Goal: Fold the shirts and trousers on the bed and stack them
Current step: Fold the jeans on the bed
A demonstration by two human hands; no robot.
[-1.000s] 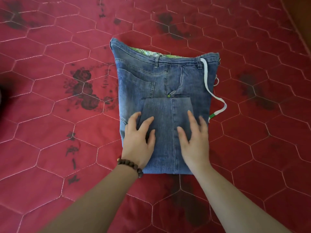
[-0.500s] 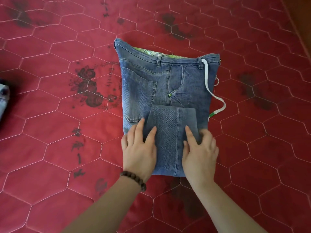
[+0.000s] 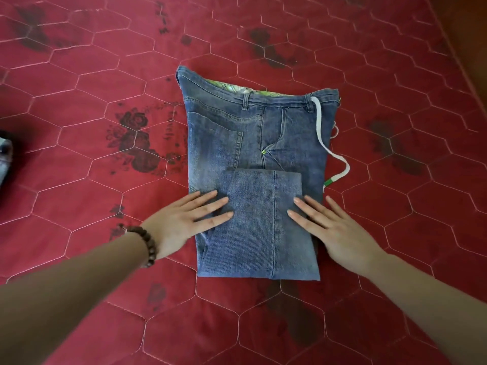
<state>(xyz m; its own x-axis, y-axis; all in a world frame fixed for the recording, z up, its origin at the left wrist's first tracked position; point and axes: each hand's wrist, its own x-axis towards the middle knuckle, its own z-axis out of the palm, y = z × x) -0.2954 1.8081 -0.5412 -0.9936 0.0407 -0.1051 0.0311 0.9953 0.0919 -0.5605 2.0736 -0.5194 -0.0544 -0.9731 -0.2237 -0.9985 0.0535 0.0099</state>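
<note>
**Both hands flat on folded jeans**

Where the picture begins at its left edge, a pale, blurred bit of cloth (image 3: 4, 156) pokes in; it may be another garment, but too little shows to tell. Next comes the red quilted bed cover (image 3: 79, 180), stitched in hexagons and printed with dark rose patterns. A forearm with a brown bead bracelet (image 3: 147, 246) at the wrist reaches in from the lower left. Its left hand (image 3: 181, 222) lies palm down with fingers (image 3: 210, 206) straight and slightly spread, their tips resting on the left part of the jeans, gripping nothing.

Lying near the middle of the bed, the blue jeans (image 3: 253, 143) are folded, with the waistband at the far end and the leg ends (image 3: 263, 222) doubled back over the seat. A green patterned lining shows inside the waistband.

On the right part of the folded legs the right hand (image 3: 337, 230) presses flat, fingers straight and spread. Further right, a white drawstring (image 3: 332, 151) with a green tip trails off the jeans' edge onto the cover.
</note>
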